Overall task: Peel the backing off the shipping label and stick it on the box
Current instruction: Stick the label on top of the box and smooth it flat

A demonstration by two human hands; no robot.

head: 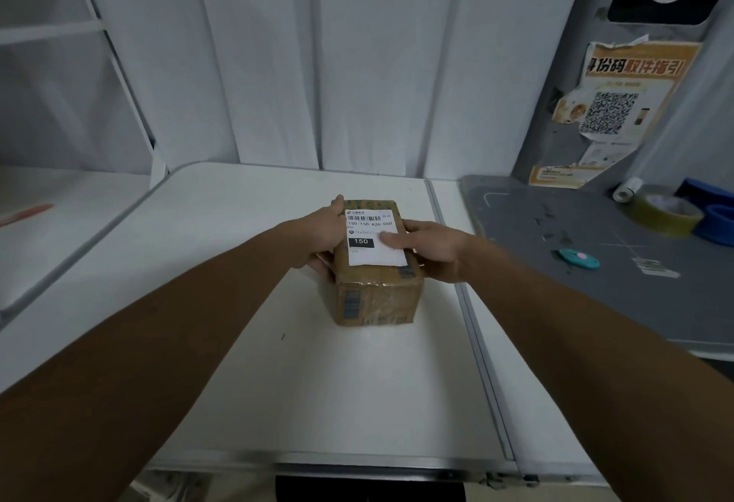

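Note:
A small brown cardboard box (377, 299), wrapped in clear tape, stands in the middle of the white table (246, 362). A white shipping label (373, 253) with a barcode and a black "150" patch lies flat on the box's top. My left hand (317, 239) clasps the box's left side, with its thumb at the label's far left corner. My right hand (429, 251) holds the right side, and its thumb presses down on the label's right part. A sliver of white paper shows under my left hand; I cannot tell what it is.
To the right lies a grey mat (595, 275) with a teal cutter (578, 258), a roll of yellowish tape (667, 215), a blue tape holder (717, 223) and a small white roll (626, 190). A poster with a QR code (611, 112) hangs behind. White shelving (59, 104) stands at left.

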